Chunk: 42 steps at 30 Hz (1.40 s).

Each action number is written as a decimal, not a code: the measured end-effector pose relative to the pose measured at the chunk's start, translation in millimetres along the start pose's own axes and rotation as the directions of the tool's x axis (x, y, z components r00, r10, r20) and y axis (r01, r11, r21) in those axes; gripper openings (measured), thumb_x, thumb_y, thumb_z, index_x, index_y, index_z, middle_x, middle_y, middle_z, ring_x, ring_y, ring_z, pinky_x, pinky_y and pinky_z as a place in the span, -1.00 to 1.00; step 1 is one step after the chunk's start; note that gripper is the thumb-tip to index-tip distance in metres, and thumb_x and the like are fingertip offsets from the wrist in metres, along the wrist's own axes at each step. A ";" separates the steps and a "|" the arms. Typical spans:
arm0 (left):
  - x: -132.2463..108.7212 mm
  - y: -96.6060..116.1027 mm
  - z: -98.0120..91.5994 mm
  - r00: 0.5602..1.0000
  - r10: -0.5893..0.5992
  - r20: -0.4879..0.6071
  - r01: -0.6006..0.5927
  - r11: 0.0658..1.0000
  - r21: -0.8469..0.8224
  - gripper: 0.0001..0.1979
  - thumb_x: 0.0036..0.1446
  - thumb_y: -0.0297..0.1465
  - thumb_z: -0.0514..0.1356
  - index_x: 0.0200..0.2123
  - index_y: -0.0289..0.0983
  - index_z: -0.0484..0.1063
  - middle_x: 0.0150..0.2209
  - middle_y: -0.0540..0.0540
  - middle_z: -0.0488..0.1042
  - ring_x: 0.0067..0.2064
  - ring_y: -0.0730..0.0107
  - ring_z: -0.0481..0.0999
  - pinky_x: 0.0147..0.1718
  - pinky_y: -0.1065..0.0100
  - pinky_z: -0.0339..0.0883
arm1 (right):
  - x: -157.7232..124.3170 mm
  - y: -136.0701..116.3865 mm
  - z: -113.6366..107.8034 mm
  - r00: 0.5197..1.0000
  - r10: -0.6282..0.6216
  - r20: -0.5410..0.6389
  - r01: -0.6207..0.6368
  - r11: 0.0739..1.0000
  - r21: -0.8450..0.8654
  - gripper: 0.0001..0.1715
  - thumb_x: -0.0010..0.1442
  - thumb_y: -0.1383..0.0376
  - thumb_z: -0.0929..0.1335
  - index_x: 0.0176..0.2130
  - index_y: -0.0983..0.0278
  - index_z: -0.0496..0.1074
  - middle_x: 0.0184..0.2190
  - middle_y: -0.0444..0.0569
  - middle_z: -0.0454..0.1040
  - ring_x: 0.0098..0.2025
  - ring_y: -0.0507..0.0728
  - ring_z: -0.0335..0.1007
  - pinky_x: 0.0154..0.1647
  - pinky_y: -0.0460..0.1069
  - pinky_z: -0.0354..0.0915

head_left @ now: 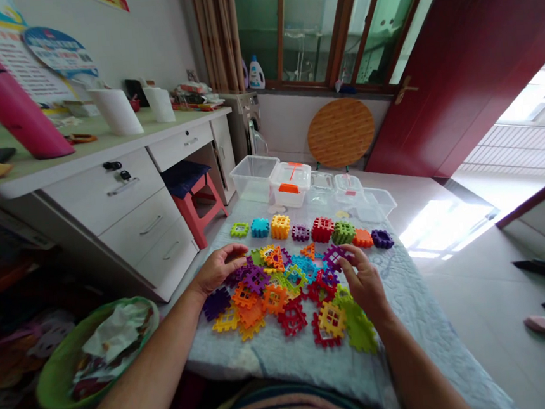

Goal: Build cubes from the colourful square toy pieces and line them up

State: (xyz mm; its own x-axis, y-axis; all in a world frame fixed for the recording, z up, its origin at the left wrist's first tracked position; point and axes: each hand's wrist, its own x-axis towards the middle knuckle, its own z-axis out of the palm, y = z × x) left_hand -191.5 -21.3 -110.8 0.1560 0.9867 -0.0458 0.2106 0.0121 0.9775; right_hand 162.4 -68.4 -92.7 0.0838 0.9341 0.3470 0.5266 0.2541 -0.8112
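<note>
A loose pile of colourful plastic interlocking tiles (275,298) with notched edges lies in front of me, many with window-like grids, some triangular. My right hand (363,276) pinches a purple grid tile (334,256) at the pile's right side. At the left edge of the pile is my left hand (218,269), its thumb and fingers apart beside purple tiles (256,280); whether it touches one is unclear. Behind the pile stands a row of single-colour stacks, among them a yellow stack (281,226), a red stack (323,229) and a dark purple one (382,239).
Clear plastic boxes, including an open bin (255,175) and a box with orange latches (291,190), stand at the far end of the cloth-covered table (437,336). A green basket (54,383) is at lower left, near a white desk (124,208) and red stool (201,214).
</note>
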 end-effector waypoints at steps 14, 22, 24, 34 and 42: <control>0.7 -1.8 -0.4 1.000 0.002 -0.014 -0.002 1.000 0.021 -0.50 -0.05 -0.09 0.33 -0.10 -0.28 0.49 -0.11 -0.17 0.55 -0.13 0.16 0.54 -0.18 0.26 0.43 | 18.5 54.2 -22.5 0.998 0.044 -0.055 -0.061 0.927 -0.370 -0.60 0.16 0.12 0.24 -0.12 0.30 0.45 -0.22 0.10 0.51 -0.16 0.25 0.41 -0.06 0.19 0.26; -0.4 0.2 0.0 1.000 -0.009 -0.021 0.009 1.000 0.006 -0.51 -0.06 -0.09 0.33 -0.11 -0.27 0.49 -0.14 -0.16 0.55 -0.17 0.19 0.54 -0.23 0.29 0.44 | 11.7 55.2 -24.2 0.997 0.067 0.024 -0.041 0.816 -0.576 -0.47 0.05 0.14 0.35 0.01 0.25 0.42 -0.05 0.11 0.44 -0.01 0.36 0.29 -0.02 0.25 0.19; -0.7 0.7 0.3 1.000 -0.009 -0.026 0.009 1.000 -0.002 -0.50 -0.07 -0.09 0.34 -0.11 -0.28 0.49 -0.15 -0.16 0.55 -0.18 0.19 0.54 -0.25 0.29 0.44 | 11.0 54.3 -24.0 0.996 0.064 0.070 -0.012 0.816 -0.578 -0.49 0.05 0.17 0.35 0.01 0.27 0.42 -0.08 0.11 0.45 -0.02 0.34 0.31 -0.01 0.24 0.19; -1.5 0.6 0.3 1.000 -0.010 -0.024 0.009 1.000 -0.011 -0.49 -0.08 -0.09 0.34 -0.11 -0.28 0.48 -0.15 -0.15 0.55 -0.21 0.23 0.54 -0.23 0.30 0.43 | 12.2 34.3 -20.3 0.988 -0.150 0.028 0.151 0.923 -0.354 -0.57 0.08 0.19 0.37 -0.05 0.26 0.41 -0.10 0.08 0.45 -0.04 0.26 0.33 0.05 0.16 0.22; -0.2 0.1 2.1 0.999 0.027 -0.045 -0.024 0.998 0.063 -0.50 -0.09 -0.09 0.34 -0.13 -0.29 0.50 -0.17 -0.16 0.56 -0.15 0.15 0.54 -0.12 0.21 0.42 | 8.3 51.1 -20.1 0.996 0.000 0.093 0.054 0.811 -0.582 -0.65 0.05 0.23 0.35 -0.13 0.24 0.49 -0.19 0.04 0.46 -0.16 0.25 0.30 -0.08 0.17 0.19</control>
State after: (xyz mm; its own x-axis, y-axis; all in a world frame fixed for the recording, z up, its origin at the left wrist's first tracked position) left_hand -189.5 -21.9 -111.1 0.1180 0.9930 -0.0101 0.2670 -0.0220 0.9634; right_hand 207.0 -52.7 -121.8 0.0047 0.9533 0.3020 0.9241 0.1112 -0.3655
